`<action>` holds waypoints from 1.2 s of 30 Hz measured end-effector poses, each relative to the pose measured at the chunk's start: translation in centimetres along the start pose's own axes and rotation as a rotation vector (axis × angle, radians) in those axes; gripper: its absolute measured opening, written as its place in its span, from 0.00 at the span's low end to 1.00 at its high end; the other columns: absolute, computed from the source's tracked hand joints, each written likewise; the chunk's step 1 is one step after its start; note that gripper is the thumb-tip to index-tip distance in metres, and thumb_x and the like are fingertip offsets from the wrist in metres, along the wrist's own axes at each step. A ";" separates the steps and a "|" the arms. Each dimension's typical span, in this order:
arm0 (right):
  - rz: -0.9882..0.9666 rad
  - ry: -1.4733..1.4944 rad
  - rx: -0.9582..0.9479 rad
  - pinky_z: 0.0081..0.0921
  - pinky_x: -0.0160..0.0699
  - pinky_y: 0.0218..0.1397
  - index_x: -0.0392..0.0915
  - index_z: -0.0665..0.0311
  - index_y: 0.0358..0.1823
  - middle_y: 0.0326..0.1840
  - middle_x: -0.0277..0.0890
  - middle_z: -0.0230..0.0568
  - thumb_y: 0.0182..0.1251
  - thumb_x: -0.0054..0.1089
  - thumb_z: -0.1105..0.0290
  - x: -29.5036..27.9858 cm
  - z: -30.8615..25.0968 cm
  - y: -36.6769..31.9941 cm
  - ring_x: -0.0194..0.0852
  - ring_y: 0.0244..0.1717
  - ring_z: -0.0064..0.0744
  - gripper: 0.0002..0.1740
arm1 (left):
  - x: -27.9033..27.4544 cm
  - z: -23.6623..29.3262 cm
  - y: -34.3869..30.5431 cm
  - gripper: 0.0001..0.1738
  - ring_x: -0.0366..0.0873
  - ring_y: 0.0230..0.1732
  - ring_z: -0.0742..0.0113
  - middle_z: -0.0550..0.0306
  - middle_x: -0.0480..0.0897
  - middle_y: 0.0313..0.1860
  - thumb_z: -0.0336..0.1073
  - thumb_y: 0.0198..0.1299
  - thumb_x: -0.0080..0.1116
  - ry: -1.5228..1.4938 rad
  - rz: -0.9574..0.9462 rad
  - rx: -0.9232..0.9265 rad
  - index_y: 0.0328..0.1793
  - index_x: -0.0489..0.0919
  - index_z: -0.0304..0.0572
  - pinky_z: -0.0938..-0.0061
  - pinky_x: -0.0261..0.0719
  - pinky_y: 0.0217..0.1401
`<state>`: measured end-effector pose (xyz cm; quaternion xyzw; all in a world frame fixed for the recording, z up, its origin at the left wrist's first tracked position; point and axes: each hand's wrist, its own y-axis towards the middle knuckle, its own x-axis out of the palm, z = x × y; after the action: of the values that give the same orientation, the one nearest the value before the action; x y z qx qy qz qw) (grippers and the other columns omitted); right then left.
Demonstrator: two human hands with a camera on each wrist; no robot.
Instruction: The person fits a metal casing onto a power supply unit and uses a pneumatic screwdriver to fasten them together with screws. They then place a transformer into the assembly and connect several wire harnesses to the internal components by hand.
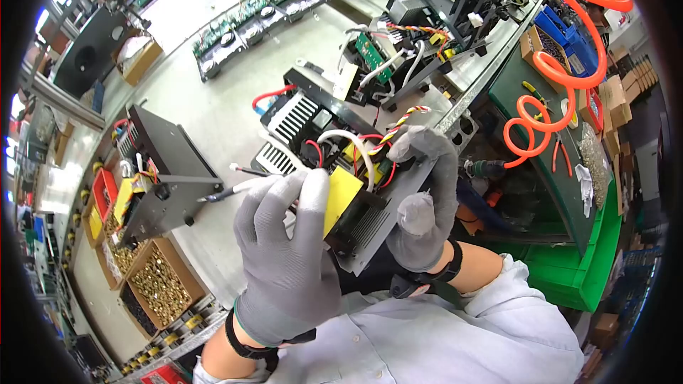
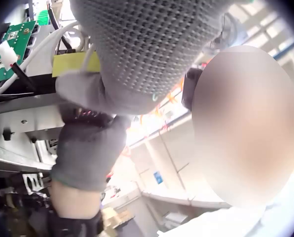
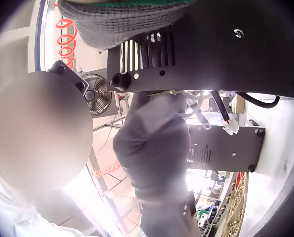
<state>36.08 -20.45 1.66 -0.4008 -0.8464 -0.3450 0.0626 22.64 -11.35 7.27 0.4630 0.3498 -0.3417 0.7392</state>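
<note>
I hold an open power-supply unit [image 1: 370, 224] up over the bench in both grey-gloved hands. It has a black metal chassis, a yellow transformer [image 1: 343, 190] and red, white and yellow wires [image 1: 370, 146]. My left hand [image 1: 288, 220] grips its near-left end, fingers lying over the transformer. My right hand [image 1: 427, 178] clasps the right edge, thumb on the side plate and fingers curled over the top. The left wrist view shows the yellow part [image 2: 75, 61] and my right hand [image 2: 87, 148] beneath the chassis. The right wrist view shows the vented black underside [image 3: 211, 49] and my left hand [image 3: 157, 143].
Another black chassis [image 1: 167, 171] lies on the white bench at the left, and an opened unit [image 1: 370, 64] stands behind. Boxes of brass screws [image 1: 160, 284] line the near-left edge. An orange coiled air hose [image 1: 562, 71] hangs at the right above a green bin [image 1: 576, 270].
</note>
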 end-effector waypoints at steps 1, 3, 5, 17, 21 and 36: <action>0.003 0.010 -0.015 0.30 0.63 0.67 0.59 0.70 0.68 0.54 0.64 0.39 0.56 0.72 0.65 0.2 0.1 -0.1 0.64 0.56 0.30 0.42 | -0.1 0.1 -0.1 0.38 0.72 0.55 0.45 0.44 0.75 0.53 0.28 0.36 0.62 -0.043 -0.005 -0.072 0.63 0.74 0.34 0.55 0.67 0.62; 0.141 -0.022 0.037 0.28 0.64 0.64 0.60 0.71 0.66 0.53 0.65 0.39 0.57 0.70 0.68 0.9 0.4 -0.3 0.65 0.54 0.29 0.38 | -0.3 -0.3 0.3 0.39 0.70 0.56 0.43 0.41 0.74 0.52 0.33 0.37 0.67 -0.147 0.041 -0.054 0.63 0.73 0.34 0.54 0.66 0.64; 0.110 0.010 -0.030 0.27 0.65 0.61 0.63 0.70 0.63 0.52 0.66 0.39 0.60 0.66 0.71 1.8 1.1 0.0 0.65 0.52 0.27 0.31 | 0.0 -0.8 1.0 0.38 0.72 0.54 0.44 0.43 0.74 0.51 0.37 0.38 0.70 -0.231 0.151 -0.054 0.61 0.75 0.34 0.54 0.68 0.62; -0.138 -0.333 0.138 0.29 0.76 0.53 0.70 0.68 0.59 0.47 0.77 0.44 0.64 0.66 0.58 6.4 7.4 9.1 0.74 0.48 0.27 0.28 | 2.7 -11.1 6.9 0.26 0.82 0.51 0.54 0.45 0.82 0.51 0.31 0.44 0.64 -0.424 0.401 -0.244 0.54 0.83 0.37 0.68 0.78 0.58; -0.381 -0.681 -0.335 0.37 0.72 0.64 0.68 0.61 0.64 0.58 0.70 0.47 0.59 0.63 0.72 2.1 -2.4 10.8 0.71 0.59 0.46 0.29 | 2.5 -10.8 6.5 0.34 0.81 0.53 0.54 0.43 0.81 0.55 0.27 0.45 0.65 -0.506 0.405 -0.304 0.64 0.75 0.33 0.66 0.78 0.59; -0.862 -1.233 -0.261 0.38 0.75 0.50 0.81 0.58 0.37 0.35 0.80 0.39 0.54 0.66 0.69 -11.0 -3.0 16.6 0.79 0.43 0.45 0.09 | 10.1 0.9 2.1 0.27 0.75 0.61 0.45 0.41 0.77 0.60 0.27 0.53 0.62 -0.262 0.470 0.058 0.62 0.76 0.35 0.59 0.72 0.65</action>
<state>54.95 -22.05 8.60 -0.1591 -0.7622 -0.1501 -0.6093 29.84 -13.25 0.10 0.5044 0.1241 -0.2274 0.8237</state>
